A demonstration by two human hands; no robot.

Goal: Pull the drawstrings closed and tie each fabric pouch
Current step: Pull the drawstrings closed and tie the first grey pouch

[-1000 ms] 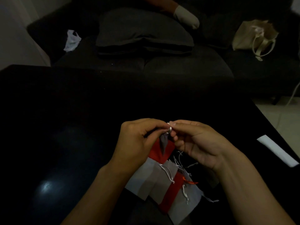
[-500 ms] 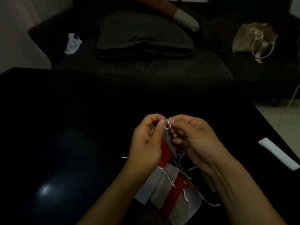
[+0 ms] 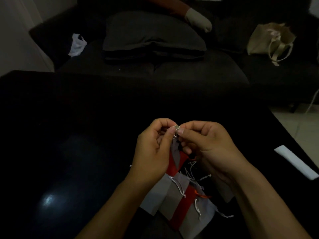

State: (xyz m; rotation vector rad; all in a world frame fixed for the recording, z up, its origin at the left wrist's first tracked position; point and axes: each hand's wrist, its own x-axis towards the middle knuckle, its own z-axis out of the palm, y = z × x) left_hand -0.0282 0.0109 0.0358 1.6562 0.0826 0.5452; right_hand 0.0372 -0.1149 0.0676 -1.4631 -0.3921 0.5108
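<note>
My left hand (image 3: 152, 152) and my right hand (image 3: 208, 149) meet above the black table (image 3: 69, 135), fingertips pinched together on the pale drawstring (image 3: 176, 128) of a small grey pouch (image 3: 175, 151) that hangs down between them. Under the hands lies a pile of grey and red pouches (image 3: 179, 200) with loose white strings spread over it. One orange string (image 3: 201, 195) shows in the pile. The knot itself is too small and dim to make out.
A white strip of paper (image 3: 296, 162) lies near the table's right edge. Beyond the table stands a dark sofa (image 3: 172, 71) with a grey cushion (image 3: 151, 37), a white bag (image 3: 77, 44), a cream tote bag (image 3: 271, 41), and another person's socked foot (image 3: 198, 22).
Both hands have risen slightly and drawn closer together, lifting the grey pouch higher off the pile while still pinching its string.
</note>
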